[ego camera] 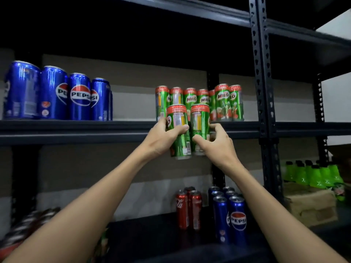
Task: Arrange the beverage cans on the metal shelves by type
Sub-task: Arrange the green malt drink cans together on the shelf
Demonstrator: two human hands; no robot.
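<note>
1. The left hand (161, 138) wrapped curled fingers and thumb round one slim Milo can (179, 131).
2. The right hand (216, 144) pinched a second can (199, 128) between thumb and bent fingers.
3. Both glossy green cylinders stood upright, red tops up, just before the shelf edge (76, 130).
4. Behind stood a Milo row (222, 103); far left, blue Pepsi cans (79, 95).
5. Below stood Coca-Cola cans (182, 209) beside slim Pepsi cans (237, 219).
</note>
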